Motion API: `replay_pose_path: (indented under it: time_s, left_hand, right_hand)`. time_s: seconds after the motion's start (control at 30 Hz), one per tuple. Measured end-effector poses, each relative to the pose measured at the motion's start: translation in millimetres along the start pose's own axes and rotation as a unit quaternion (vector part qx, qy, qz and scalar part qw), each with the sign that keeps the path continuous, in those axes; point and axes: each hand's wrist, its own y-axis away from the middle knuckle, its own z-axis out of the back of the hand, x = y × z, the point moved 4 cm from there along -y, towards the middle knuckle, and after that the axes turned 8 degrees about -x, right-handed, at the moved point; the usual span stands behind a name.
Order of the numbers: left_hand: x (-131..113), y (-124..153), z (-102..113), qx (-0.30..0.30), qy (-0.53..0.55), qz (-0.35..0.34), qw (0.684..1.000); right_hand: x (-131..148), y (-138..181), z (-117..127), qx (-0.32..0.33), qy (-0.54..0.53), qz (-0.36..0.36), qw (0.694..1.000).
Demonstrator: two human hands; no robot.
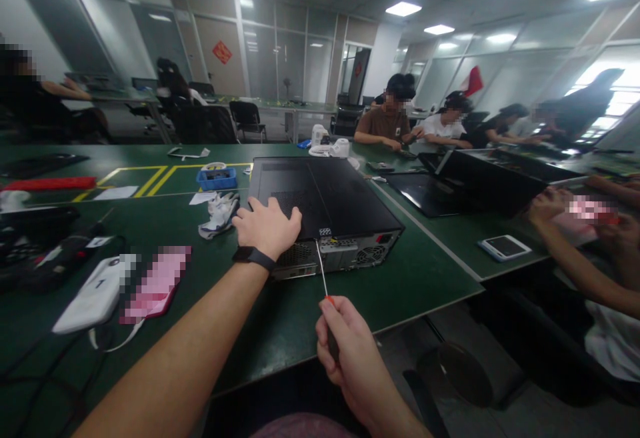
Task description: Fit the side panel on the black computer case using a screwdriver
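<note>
A black desktop computer case (345,201) lies on its side on the green table, its metal back panel toward me. My left hand (267,225), with a dark band at the wrist, rests on the near left corner of the case, fingers spread on the vented cover. In my right hand (345,338) is a screwdriver (323,271), its handle mostly hidden by my closed fingers. The thin shaft points up and away, and its tip reaches the rear edge of the case near a silver bracket (339,247). Whether a screw sits under the tip cannot be made out.
Left of the case lie white gloves (219,215) and a blue bin (217,178). Nearer are a white phone-like device (95,295) and a pink pouch (157,285). At right, a co-worker's hands (555,208) are near an opened case (495,178) and a tablet-like device (504,247).
</note>
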Motion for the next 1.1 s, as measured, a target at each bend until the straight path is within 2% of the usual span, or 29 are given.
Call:
replay_pose_path:
  time_s: [1.1]
  left_hand:
    - [-0.2, -0.4, -1.0, 0.003, -0.001, 0.001, 1.0]
  right_hand:
    - [-3.1, -3.9, 3.5, -0.004, -0.003, 0.005, 1.0]
